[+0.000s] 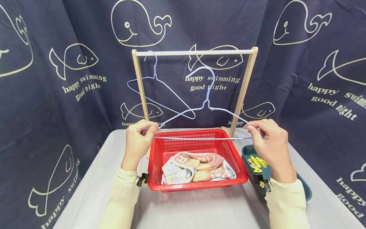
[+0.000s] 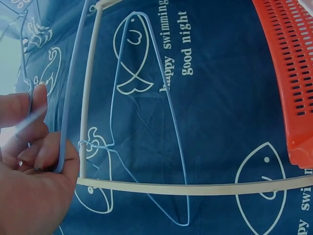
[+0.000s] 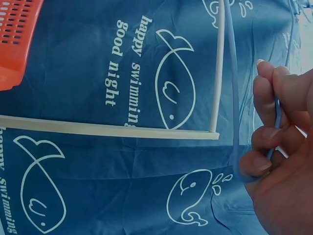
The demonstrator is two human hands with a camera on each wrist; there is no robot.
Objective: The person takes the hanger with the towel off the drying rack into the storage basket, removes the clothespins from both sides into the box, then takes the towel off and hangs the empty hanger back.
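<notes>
Both hands hold a light blue wire clothes hanger [image 1: 207, 103] level above the basket, its hook pointing up. My left hand [image 1: 138, 143] pinches its left end between thumb and fingers. At the right end, my right hand [image 1: 273, 144] grips with curled fingers. In the left wrist view the hanger's long bar [image 2: 69, 98] runs down into the palm. Beneath the hanger, a red plastic basket [image 1: 197, 187] holds a crumpled printed cloth [image 1: 183, 171] with white edging. A second blue hanger [image 1: 155, 72] hangs bare on the rack's left end.
A wooden rack with a white rod [image 1: 177, 53] stands behind the basket. To the right, partly under my right arm, sits a dark green tray [image 1: 306, 189] with several yellow clothespins [image 1: 257, 163]. A navy curtain [image 1: 188, 16] with whale and fish drawings surrounds the grey tabletop [image 1: 94, 194].
</notes>
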